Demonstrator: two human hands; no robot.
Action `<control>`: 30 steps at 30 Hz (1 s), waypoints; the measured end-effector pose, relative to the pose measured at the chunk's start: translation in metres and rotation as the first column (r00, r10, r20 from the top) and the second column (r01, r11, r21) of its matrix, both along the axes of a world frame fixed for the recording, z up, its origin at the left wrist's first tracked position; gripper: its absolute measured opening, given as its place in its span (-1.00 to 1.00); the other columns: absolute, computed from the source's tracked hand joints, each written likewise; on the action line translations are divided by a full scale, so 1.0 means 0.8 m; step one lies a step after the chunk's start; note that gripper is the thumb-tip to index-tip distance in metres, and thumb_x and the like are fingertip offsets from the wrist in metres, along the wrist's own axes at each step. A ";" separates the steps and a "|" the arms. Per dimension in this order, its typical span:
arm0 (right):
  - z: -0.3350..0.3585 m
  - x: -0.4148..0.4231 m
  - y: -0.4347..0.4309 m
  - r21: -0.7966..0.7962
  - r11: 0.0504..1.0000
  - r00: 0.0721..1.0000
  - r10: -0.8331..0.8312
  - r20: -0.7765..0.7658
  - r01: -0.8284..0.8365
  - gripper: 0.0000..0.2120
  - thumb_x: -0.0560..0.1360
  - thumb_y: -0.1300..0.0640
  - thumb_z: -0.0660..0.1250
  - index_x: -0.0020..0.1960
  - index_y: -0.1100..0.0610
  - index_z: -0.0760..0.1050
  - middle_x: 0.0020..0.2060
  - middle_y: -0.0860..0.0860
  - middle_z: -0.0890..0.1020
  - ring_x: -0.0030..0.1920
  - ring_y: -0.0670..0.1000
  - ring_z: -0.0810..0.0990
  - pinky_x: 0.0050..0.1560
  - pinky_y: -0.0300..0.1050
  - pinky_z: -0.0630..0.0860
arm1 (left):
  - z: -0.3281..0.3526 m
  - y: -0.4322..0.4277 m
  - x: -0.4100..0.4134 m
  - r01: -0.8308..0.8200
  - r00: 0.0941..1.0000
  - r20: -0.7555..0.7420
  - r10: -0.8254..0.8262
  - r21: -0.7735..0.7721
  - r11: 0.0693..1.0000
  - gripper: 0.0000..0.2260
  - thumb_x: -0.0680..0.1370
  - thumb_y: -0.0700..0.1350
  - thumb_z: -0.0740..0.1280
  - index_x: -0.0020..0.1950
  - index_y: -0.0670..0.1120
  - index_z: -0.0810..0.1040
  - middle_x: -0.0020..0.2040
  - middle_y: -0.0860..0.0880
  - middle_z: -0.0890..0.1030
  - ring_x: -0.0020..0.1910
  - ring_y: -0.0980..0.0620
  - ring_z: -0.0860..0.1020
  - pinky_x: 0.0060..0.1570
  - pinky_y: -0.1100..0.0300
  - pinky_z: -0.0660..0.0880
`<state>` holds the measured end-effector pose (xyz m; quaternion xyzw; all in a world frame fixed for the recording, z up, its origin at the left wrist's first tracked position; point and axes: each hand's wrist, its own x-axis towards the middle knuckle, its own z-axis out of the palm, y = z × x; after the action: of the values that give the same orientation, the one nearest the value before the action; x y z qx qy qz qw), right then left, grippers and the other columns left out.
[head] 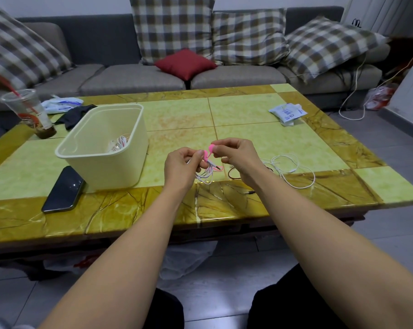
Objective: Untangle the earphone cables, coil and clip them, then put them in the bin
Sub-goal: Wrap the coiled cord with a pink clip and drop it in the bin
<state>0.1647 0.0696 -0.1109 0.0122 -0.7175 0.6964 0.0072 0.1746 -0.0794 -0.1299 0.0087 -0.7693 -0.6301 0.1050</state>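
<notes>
I see my left hand [184, 162] gripping the coil [206, 175] just right of the bin [101, 162], fingers curled round it. My right hand [238, 155] pinches the pink clip [209, 153] at the coil's top. One bundle [119, 144] lies inside the bin; a loose cable [289, 167] sprawls farther right of it

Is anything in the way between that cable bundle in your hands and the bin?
Nothing visible. The left hand holds the bundle, the right hand pinches its clip, beside the open-topped bin. The phone lies flat on the table, off that path.
</notes>
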 end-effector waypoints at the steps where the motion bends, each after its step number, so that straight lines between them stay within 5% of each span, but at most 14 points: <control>1: 0.000 -0.001 0.000 -0.022 0.999 0.999 0.032 -0.003 -0.032 -0.90 0.46 0.23 0.46 -0.01 0.17 0.65 -0.20 0.00 0.68 -0.19 -0.10 0.62 -0.14 -0.25 0.49 | 0.000 0.002 -0.001 -0.014 1.000 0.015 0.014 0.008 1.000 -0.86 0.57 -0.14 0.36 -0.14 -0.17 0.61 -0.41 0.00 0.63 -0.47 0.16 0.53 -0.38 0.26 0.41; 6: -0.004 0.000 0.009 0.028 0.940 0.940 0.339 0.034 -0.340 -0.91 0.53 0.22 0.38 0.01 0.13 0.64 -0.11 0.04 0.69 -0.06 -0.08 0.63 -0.08 -0.23 0.48 | 0.001 0.001 0.000 -0.025 0.997 0.072 0.022 0.043 0.999 -0.82 0.58 -0.12 0.36 -0.20 -0.14 0.60 -0.41 -0.01 0.62 -0.47 0.15 0.50 -0.39 0.28 0.40; 16: -0.009 -0.004 0.002 0.116 0.987 0.990 0.119 -0.076 -0.110 -0.83 0.47 0.18 0.48 0.04 0.13 0.58 -0.22 0.07 0.60 -0.18 -0.08 0.57 -0.27 -0.36 0.47 | 0.005 0.003 0.006 0.038 0.998 0.042 -0.044 0.127 0.991 -0.81 0.60 -0.17 0.31 -0.15 -0.21 0.63 -0.37 -0.03 0.63 -0.41 0.13 0.52 -0.33 0.33 0.47; 30: -0.015 -0.004 0.002 0.127 0.989 0.989 0.087 -0.120 -0.072 -0.87 0.51 0.23 0.43 0.04 0.24 0.63 -0.21 0.02 0.67 -0.24 -0.19 0.61 -0.23 -0.37 0.49 | 0.005 0.000 0.008 0.128 0.987 0.087 -0.137 0.104 0.986 -0.78 0.57 -0.10 0.37 0.07 -0.26 0.60 -0.38 0.00 0.61 -0.43 0.16 0.53 -0.34 0.21 0.41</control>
<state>0.1617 0.0711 -0.1227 0.0849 -0.7558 0.6488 0.0237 0.1807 -0.0794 -0.1260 -0.0078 -0.7405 -0.6715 0.0262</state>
